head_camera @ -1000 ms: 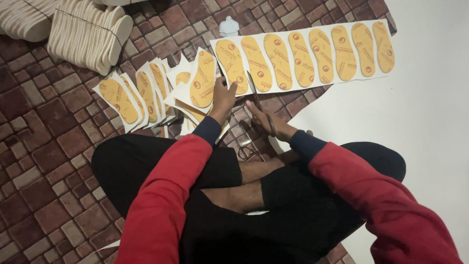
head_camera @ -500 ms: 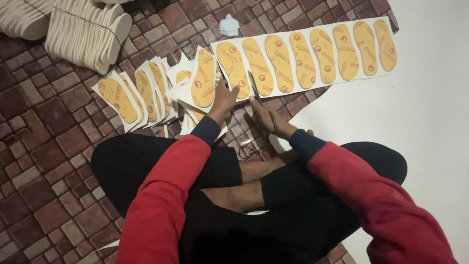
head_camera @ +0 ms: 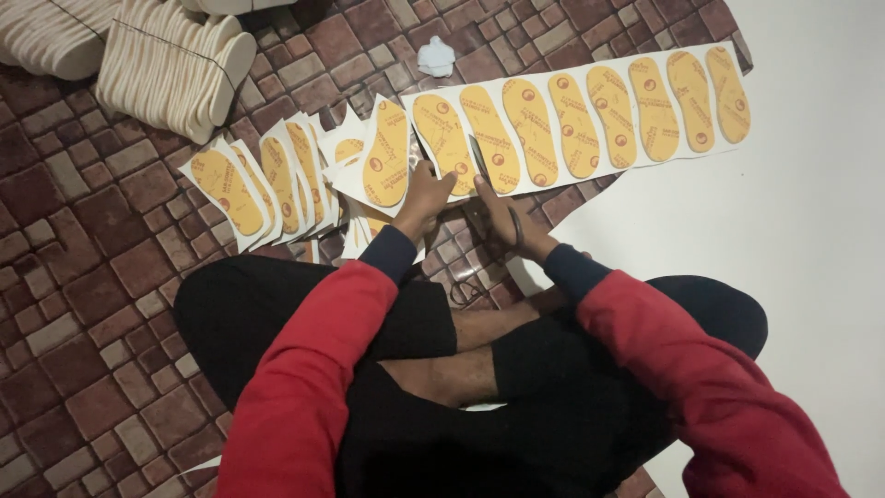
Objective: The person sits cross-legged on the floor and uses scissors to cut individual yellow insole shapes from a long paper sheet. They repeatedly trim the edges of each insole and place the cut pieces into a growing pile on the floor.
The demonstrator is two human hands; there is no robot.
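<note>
Yellow shoe-sole shapes printed in a row on a long white strip (head_camera: pixel 590 120), lying flat on the brown brick-look floor (head_camera: pixel 83 277) and reaching toward the far right corner. Left hand (head_camera: pixel 422 195) pressed down on the near edge of that strip at its left end, fingers bent and pinching the sheet beside one yellow sole. Right hand (head_camera: pixel 502 214) just beside it, clenched around the handles of dark scissors (head_camera: pixel 489 180), blades pointing away and lying across the strip between two yellow soles. Hands close together, nearly touching.

Cut white cards with one yellow sole each (head_camera: pixel 267 180) fanned out on the floor to the left of the left hand, leaning on one another. More cut pieces (head_camera: pixel 364 161) piled right under and beside that hand. Bundles of pale cream foam soles (head_camera: pixel 171 65) tied with string, stacked at the far left edge of the floor. Small crumpled white scrap (head_camera: pixel 436 57) on the floor beyond the strip. Plain white sheet (head_camera: pixel 811 240) spread over the right side of the floor, under the right end of the strip. Red sleeves with dark blue cuffs, black trousers, legs crossed on the floor near the bottom edge.
</note>
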